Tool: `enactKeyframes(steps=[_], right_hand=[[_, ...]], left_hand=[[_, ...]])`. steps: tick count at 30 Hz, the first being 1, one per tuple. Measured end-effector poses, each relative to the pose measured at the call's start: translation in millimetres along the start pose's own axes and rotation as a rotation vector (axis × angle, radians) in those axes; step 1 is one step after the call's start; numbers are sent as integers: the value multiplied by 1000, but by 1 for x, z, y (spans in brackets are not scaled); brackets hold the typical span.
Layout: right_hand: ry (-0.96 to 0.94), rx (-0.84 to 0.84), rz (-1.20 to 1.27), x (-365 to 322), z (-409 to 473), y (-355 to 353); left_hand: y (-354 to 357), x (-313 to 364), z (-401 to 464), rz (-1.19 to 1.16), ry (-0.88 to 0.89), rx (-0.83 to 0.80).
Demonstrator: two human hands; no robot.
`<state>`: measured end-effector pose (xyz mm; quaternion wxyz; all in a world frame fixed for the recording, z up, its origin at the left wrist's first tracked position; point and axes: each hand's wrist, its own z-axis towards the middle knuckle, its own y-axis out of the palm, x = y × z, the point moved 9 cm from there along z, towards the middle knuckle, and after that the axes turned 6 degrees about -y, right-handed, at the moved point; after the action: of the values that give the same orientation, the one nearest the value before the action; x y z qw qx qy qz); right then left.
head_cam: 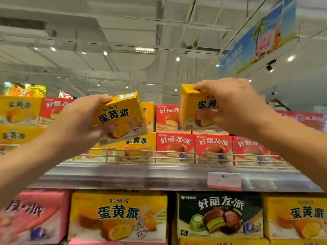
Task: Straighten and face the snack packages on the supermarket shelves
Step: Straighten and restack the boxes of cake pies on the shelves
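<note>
Left hand (pixel 77 119) grips a yellow box (pixel 120 119), fingers on top and thumb beneath, tilted, lifted clear above the wire rail (pixel 141 152). Right hand (pixel 231 105) pinches a second yellow box (pixel 192 110) upright, over the red boxes (pixel 212 147) stacked just below it. Between the hands, more red and yellow boxes sit on the shelf (pixel 159 177).

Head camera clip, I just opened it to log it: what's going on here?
A person is tidying a top supermarket shelf of snack boxes. The left hand grips a small yellow box, tilted, in front of the yellow stack. The right hand grips a second yellow box, upright, above the red boxes. Both boxes face the camera; whether either one rests on the stock below is not clear.
</note>
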<state>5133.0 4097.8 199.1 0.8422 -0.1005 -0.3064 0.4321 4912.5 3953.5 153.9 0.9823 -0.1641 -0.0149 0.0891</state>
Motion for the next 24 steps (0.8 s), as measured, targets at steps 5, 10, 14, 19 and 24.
enactKeyframes(steps=[5,10,14,19,24], right_hand=[[-8,-4,52,-82,40,32],[1,67,88,-158,98,42],[-2,119,106,-195,144,44],[13,54,14,-208,191,67],[5,-31,-118,-202,208,86]], left_hand=[[-41,-79,-27,64,28,-2],[-77,-165,-47,-3,23,-43],[-86,-198,-50,-46,75,-85],[-90,-228,-60,-67,87,-102],[-98,-242,-62,-102,111,-66]])
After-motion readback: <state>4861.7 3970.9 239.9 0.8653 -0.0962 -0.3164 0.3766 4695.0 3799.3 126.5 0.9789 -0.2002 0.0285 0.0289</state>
